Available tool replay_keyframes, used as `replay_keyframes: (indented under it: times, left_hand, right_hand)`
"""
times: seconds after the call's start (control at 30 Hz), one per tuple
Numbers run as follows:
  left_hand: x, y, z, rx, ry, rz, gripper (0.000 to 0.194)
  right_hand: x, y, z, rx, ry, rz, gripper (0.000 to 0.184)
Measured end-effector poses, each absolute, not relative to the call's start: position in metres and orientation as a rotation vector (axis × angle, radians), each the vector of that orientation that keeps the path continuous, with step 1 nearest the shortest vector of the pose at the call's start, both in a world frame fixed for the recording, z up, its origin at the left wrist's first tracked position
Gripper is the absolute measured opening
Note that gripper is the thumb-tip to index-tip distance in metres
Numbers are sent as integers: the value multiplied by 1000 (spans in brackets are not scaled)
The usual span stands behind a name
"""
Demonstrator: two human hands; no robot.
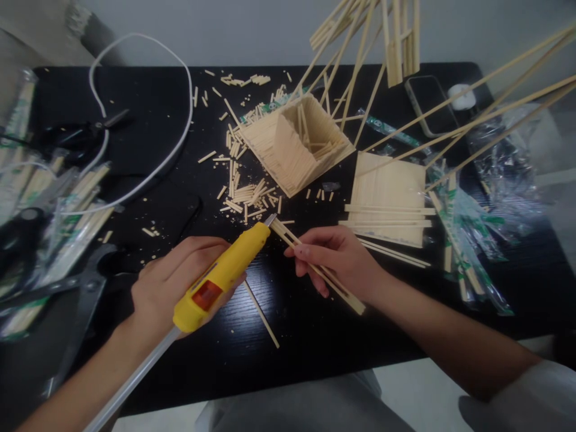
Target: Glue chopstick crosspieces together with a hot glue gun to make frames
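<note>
My left hand [180, 282] is wrapped round a yellow hot glue gun [225, 273], with a clear glue stick [135, 378] coming out of its back end. The gun's nozzle meets the far end of a pair of joined wooden chopsticks [333, 279]. Those chopsticks are pinched between the thumb and fingers of my right hand [333, 258], slanting down to the right. One loose stick [261, 315] lies on the black table below the gun. Beyond my hands stands a box-like structure of glued sticks [292, 144] on a flat stick base.
Cut stick pieces [247, 195] litter the table left of the structure. A flat stick panel [389, 192] with sticks across it lies right. Wrapped chopsticks [472, 252], pliers [85, 288], scissors [99, 126], a white cable [186, 120] and a phone [431, 105] surround the work. Long sticks [495, 114] jut overhead.
</note>
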State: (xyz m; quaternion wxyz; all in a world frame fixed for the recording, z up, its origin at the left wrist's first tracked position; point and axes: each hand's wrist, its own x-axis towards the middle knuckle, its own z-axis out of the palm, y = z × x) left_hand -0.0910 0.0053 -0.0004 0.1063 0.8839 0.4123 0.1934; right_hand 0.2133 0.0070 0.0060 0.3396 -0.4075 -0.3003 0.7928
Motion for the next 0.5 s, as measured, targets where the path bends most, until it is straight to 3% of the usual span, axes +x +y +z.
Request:
replay_keyframes:
  times: [0.27,0.5]
  left_hand:
    - [-69,-7,6,2568,1106,788,19]
    - [-73,-4,7,2510,1329,671,17]
  right_hand:
    - [213,8,7,-1044,-754,2084,24]
    - [213,8,6,-1050,-739,2072,24]
